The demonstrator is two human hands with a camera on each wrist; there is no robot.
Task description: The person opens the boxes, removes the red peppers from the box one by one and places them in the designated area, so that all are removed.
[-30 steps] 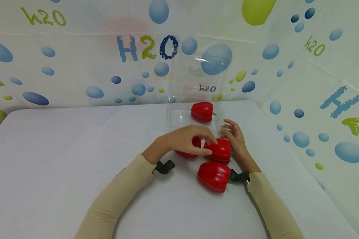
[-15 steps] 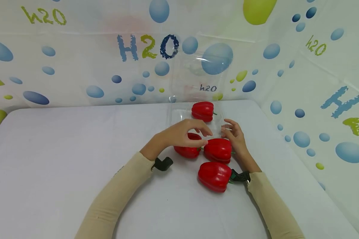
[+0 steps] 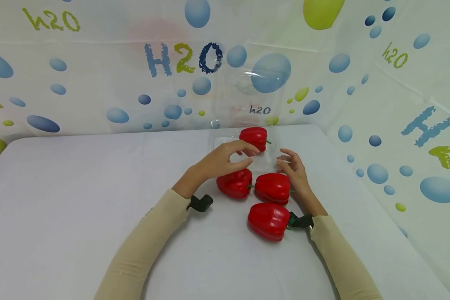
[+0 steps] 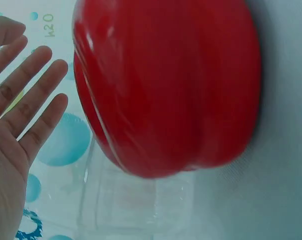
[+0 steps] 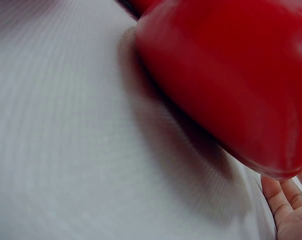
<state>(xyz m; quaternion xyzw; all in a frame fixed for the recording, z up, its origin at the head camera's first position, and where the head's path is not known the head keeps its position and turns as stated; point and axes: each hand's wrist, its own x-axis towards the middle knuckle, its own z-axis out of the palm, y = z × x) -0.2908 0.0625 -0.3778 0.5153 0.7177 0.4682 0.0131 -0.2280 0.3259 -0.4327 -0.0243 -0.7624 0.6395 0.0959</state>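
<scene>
In the head view my left hand (image 3: 225,159) hovers over the front of a clear plastic container (image 3: 260,163), fingers loosely bent and thumb apart, holding nothing. Its fingertips overlap a red bell pepper (image 3: 252,136) lying inside the container. My right hand (image 3: 293,170) pinches the container's right edge between thumb and fingers. Two more bell peppers, a left one (image 3: 233,185) and a right one (image 3: 273,188), lie in front of the container. Another bell pepper (image 3: 268,221) lies nearest to me. A large bell pepper (image 4: 166,85) fills much of the left wrist view, beside the spread fingers (image 4: 38,102).
The container's clear lid (image 3: 243,89) stands raised at the back against the patterned backdrop (image 3: 127,83). A white cloth covers the table (image 3: 78,208). Dark wrist straps with cameras (image 3: 202,203) sit at both cuffs.
My left hand has moved away from the right front pepper, back and to the left, over the container's front. My right hand stays at the container's edge. The peppers have not moved.
</scene>
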